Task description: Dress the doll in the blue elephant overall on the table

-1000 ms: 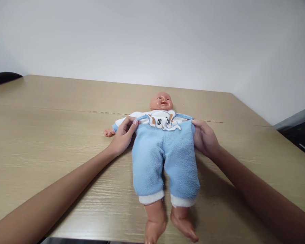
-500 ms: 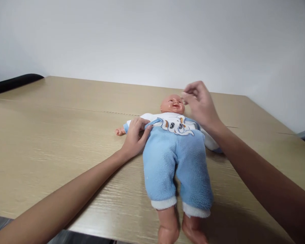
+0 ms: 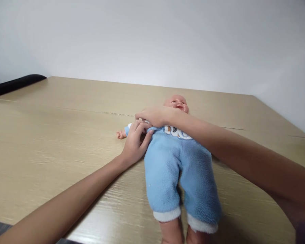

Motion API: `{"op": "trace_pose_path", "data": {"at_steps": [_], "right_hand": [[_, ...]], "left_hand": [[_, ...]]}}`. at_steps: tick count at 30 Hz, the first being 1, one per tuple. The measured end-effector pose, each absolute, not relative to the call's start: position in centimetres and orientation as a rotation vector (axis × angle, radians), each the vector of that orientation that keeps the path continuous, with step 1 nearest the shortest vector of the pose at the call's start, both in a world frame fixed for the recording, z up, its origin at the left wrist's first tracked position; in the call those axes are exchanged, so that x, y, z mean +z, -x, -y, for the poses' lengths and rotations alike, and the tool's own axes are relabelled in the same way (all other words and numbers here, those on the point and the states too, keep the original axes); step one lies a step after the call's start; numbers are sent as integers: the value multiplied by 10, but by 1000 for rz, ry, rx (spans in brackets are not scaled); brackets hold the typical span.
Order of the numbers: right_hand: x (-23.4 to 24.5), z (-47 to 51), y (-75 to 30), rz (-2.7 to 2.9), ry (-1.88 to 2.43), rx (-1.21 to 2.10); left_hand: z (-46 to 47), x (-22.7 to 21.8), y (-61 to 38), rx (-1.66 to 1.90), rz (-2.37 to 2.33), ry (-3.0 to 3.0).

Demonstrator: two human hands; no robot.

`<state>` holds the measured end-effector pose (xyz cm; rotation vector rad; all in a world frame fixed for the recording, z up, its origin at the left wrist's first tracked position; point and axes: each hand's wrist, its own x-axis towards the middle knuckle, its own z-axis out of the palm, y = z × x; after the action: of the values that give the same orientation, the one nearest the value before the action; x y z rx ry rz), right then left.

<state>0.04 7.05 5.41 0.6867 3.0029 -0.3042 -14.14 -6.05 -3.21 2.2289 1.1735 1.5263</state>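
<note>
A baby doll lies on its back, head away from me and bare legs toward me. It wears a fleecy blue and white outfit with an elephant face on the chest, now partly covered. My left hand is at the doll's side, thumb and bent fingers closed on the outfit's edge by the blue strap. Across the chest reaches my right hand, its fingers pressed together and bent down at the shoulder, just above my left fingers. What its fingertips hold, if anything, is hidden. The doll's small hand sticks out beyond my left hand.
The doll lies on a light wooden table with a thin seam across it. A white wall stands behind. A black curved object, perhaps a chair back, is at the far left edge.
My right hand has swung left and down from beside the doll's head to the shoulder near my left hand. My left hand stays at the doll's side. The view has shifted slightly.
</note>
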Motion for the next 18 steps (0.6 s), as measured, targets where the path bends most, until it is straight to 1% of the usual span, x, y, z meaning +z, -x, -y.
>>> {"op": "trace_pose_path", "data": {"at_steps": [3, 6, 10, 14, 16, 18], "right_hand": [[58, -62, -2, -3019, -720, -197], [63, -58, -16, -3141, -808, -211], [66, -58, -43, -3402, -1040, -472], [66, -58, -66, -3457, -1243, -734], [65, -56, -70, -3449, -1259, -703], [63, -52, -70, -3376, -1297, -577]], "left_hand": [[61, -31, 140, 1534, -1179, -2208], [62, -30, 141, 1554, -1133, -2188], [65, -27, 142, 1672, -1037, -2285], [69, -29, 142, 1795, -1073, -2384], [71, -32, 142, 1848, -1105, -2387], [71, -33, 142, 1879, -1092, -2379]]}}
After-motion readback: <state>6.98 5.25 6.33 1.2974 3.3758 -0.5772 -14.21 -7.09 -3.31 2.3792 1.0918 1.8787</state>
